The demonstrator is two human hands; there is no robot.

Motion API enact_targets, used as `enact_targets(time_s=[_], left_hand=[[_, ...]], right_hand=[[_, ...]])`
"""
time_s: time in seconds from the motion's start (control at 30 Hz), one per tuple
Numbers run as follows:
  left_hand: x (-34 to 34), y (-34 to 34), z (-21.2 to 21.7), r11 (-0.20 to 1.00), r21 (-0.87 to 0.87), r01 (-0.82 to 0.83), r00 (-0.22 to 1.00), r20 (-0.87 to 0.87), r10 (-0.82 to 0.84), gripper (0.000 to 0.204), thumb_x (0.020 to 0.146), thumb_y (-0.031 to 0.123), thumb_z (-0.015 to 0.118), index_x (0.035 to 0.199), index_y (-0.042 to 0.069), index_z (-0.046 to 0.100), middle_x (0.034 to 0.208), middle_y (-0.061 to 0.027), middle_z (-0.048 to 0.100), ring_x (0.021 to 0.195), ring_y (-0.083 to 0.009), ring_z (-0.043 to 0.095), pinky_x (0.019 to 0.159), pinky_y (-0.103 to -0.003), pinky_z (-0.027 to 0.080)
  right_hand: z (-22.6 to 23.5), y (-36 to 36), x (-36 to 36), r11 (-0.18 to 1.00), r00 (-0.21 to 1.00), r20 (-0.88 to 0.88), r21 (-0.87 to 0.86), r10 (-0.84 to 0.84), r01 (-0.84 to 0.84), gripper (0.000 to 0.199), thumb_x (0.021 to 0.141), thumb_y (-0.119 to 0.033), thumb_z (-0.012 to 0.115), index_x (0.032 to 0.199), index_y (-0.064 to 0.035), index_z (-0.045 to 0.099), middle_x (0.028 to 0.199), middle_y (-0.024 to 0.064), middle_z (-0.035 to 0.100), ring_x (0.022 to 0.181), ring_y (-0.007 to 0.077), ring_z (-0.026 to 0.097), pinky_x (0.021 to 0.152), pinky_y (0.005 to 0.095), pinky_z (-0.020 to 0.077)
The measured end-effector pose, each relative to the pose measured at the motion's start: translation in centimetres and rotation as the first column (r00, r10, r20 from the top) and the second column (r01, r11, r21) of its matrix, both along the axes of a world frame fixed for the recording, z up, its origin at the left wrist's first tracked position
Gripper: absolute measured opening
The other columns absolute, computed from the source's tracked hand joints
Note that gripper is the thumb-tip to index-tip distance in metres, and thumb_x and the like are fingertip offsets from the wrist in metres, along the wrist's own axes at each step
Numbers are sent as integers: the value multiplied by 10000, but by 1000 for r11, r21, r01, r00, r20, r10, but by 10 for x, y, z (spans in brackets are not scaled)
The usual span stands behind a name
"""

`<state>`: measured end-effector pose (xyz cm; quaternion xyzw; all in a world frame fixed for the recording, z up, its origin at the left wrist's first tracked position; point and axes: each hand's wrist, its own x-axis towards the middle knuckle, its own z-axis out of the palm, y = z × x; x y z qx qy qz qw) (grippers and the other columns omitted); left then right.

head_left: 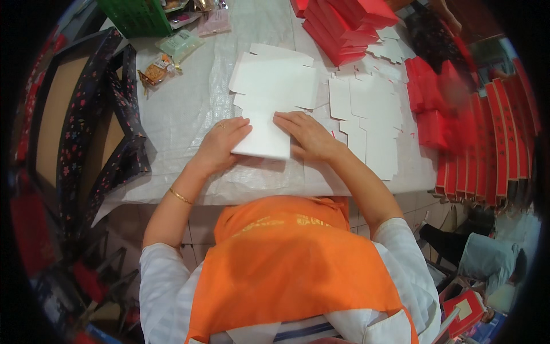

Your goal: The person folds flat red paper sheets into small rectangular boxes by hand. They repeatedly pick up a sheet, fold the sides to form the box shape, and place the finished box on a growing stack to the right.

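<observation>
A white cardboard box blank point(274, 80) lies on the table in front of me, its cut flaps spread at the far end. Its near panel is raised and folded, with the front edge toward my body. My left hand point(224, 142) grips the left side of this panel, fingers on top and thumb hidden. On the opposite side my right hand point(309, 136) holds it the same way, fingertips resting on the white surface. Just right of my right hand lie more flat white box blanks point(372, 123), overlapping one another.
Red folded boxes point(344, 28) are piled at the far right, with more red boxes point(429, 106) nearer. Tall red cartons point(492, 143) stand along the right edge. Dark floral box parts point(83, 132) fill the left. Snack packets point(157, 70) lie near a green basket point(134, 17).
</observation>
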<state>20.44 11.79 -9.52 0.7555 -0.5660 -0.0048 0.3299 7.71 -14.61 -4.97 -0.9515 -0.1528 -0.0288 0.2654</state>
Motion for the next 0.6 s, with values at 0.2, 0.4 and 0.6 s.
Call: enact_targets(time_s=[0.2, 0.4, 0.6], left_hand=[[-3, -27, 28, 951, 183, -250, 715, -627, 309, 254, 814, 159, 745, 1037, 46, 705, 962, -134, 716, 885, -309, 668, 842, -423, 514], [-28, -26, 12, 962, 29, -271, 874, -413, 258, 404, 769, 244, 801, 1103, 48, 684, 984, -154, 689, 961, -343, 627, 848, -427, 514], [-37, -33, -1, 926, 102, -364, 711, -612, 347, 391, 752, 212, 807, 1085, 53, 676, 1001, -146, 687, 974, -350, 624, 849, -422, 515]], right_hand=[[-1, 5, 4, 716, 820, -495, 458, -287, 527, 272, 1030, -183, 542, 1050, 56, 670, 846, 46, 653, 769, 93, 537, 699, 272, 477], [-19, 0, -2, 748, 782, -556, 382, -282, 542, 297, 1010, -215, 577, 1113, 44, 680, 971, 52, 721, 904, 89, 622, 784, 278, 511], [-30, 2, 9, 721, 739, -567, 331, -364, 609, 263, 971, -140, 630, 1172, 29, 651, 1064, 75, 704, 920, 129, 654, 865, 305, 529]])
